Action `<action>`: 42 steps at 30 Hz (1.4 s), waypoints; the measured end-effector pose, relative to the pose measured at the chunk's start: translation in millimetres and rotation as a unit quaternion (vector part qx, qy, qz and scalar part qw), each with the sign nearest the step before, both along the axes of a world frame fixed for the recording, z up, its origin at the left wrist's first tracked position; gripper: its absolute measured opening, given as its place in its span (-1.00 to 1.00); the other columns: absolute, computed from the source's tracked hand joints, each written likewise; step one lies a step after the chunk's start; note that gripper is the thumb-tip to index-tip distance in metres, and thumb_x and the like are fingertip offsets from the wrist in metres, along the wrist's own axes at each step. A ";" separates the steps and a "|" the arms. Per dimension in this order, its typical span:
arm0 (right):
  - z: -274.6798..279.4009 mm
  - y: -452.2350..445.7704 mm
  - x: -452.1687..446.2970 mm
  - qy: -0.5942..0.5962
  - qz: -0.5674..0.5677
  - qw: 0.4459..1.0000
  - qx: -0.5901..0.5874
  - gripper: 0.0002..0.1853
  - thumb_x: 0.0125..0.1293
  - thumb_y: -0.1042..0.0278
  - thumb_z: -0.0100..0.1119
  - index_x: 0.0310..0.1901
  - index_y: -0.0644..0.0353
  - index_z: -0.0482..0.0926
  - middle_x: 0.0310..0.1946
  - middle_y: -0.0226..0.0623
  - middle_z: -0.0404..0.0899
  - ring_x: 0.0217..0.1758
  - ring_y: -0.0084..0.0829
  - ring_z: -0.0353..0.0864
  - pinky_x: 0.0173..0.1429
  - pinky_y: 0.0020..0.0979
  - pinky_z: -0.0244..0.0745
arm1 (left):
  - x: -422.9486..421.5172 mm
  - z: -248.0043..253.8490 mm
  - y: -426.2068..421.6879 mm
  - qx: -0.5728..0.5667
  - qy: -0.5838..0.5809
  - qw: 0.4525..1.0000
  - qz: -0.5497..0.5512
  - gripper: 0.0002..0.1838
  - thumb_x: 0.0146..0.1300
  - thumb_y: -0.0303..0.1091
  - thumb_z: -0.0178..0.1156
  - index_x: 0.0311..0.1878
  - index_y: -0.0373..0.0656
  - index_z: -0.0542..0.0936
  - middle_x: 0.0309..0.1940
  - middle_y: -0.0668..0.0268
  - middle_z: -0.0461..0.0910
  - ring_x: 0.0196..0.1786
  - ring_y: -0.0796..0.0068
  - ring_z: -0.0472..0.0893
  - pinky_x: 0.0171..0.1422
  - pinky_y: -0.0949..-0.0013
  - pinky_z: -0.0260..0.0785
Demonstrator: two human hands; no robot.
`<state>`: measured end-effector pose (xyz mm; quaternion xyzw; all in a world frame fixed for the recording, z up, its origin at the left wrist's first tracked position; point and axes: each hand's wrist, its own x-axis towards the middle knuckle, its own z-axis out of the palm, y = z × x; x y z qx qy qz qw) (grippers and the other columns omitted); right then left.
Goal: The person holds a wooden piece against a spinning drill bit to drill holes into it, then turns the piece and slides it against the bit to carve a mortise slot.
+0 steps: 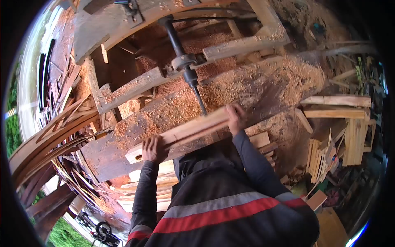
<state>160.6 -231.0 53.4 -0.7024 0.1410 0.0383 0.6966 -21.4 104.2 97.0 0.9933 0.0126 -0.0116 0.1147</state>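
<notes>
A long squared wooden beam (193, 131) lies slantwise on a board strewn with chips, a dark lengthwise slot showing in its near side. My left hand (154, 149) grips the beam near its left end, fingers over the top. Around the right end is my right hand (235, 119), slightly blurred, its fingers closed on the wood. Between the hands, a drill bit (200, 101) in a dark chuck (190, 76) points at the beam's far side. The bit's tip reaches the far edge; whether it has entered the wood I cannot tell.
A dark shaft (175, 39) runs from the chuck across a wooden frame (135, 88). Wood chips (263, 82) cover much of the work board. Cut timber (158, 185) is stacked below my left arm; more pieces (337, 107) lie at right. Long strips (53, 131) project at left.
</notes>
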 end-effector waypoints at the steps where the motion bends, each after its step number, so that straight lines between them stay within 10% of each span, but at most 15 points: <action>1: 21.1 7.7 15.4 0.009 0.019 1.000 -0.012 -0.76 0.42 0.27 0.30 -0.38 0.21 0.64 -0.47 -0.48 0.63 -0.32 -0.65 0.51 -0.18 -0.47 0.40 | 2.4 -0.9 0.0 -0.021 0.028 0.999 0.020 -0.37 -0.20 -0.11 0.50 0.02 -0.04 0.57 -0.07 0.27 0.64 -0.03 0.16 0.61 0.09 0.07 0.37; 42: 2.4 -59.3 -27.1 -0.037 -0.065 0.995 0.069 -0.85 0.39 0.46 0.21 -0.32 0.35 0.64 -0.35 -0.26 0.71 -0.20 -0.46 0.65 0.05 -0.41 0.49 | 17.9 7.2 -44.4 -0.065 0.006 0.998 -0.028 -0.41 -0.28 -0.28 0.51 -0.05 -0.06 0.57 -0.16 0.28 0.65 -0.07 0.17 0.60 0.02 0.11 0.37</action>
